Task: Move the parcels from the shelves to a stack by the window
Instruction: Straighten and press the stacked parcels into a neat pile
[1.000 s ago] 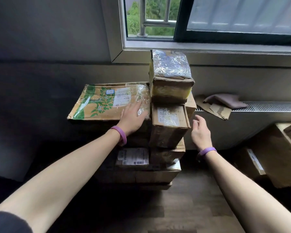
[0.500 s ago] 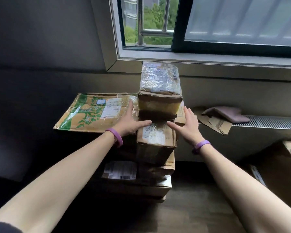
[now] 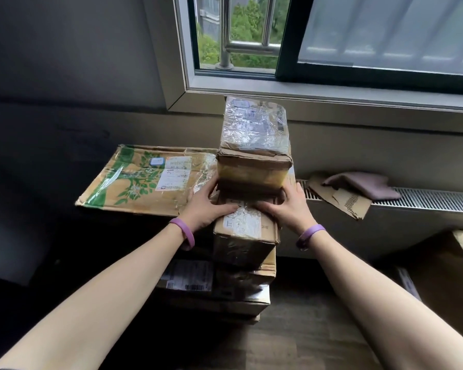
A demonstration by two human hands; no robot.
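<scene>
your parcels sat in a stack [image 3: 241,279] on the floor right under the window [image 3: 238,36], next to the radiator [image 3: 425,201]. the taped top parcel [image 3: 254,140] rode on a middle box [image 3: 245,231] that overhung the boxes below, so the column looked liable to tip. that was probably why you braced it from both sides instead of lifting anything.

your left hand [image 3: 206,206] pressed the left side of the middle box, thumb lying across its top and fingers reaching up to the top parcel's lower corner. your right hand [image 3: 289,209] mirrored it on the right. the fingers lay fairly straight and flat on the cardboard, pressing rather than curled round anything. both forearms reached forward, converging on the stack. a flat green-printed box [image 3: 145,180] lay against the stack's left side.
</scene>
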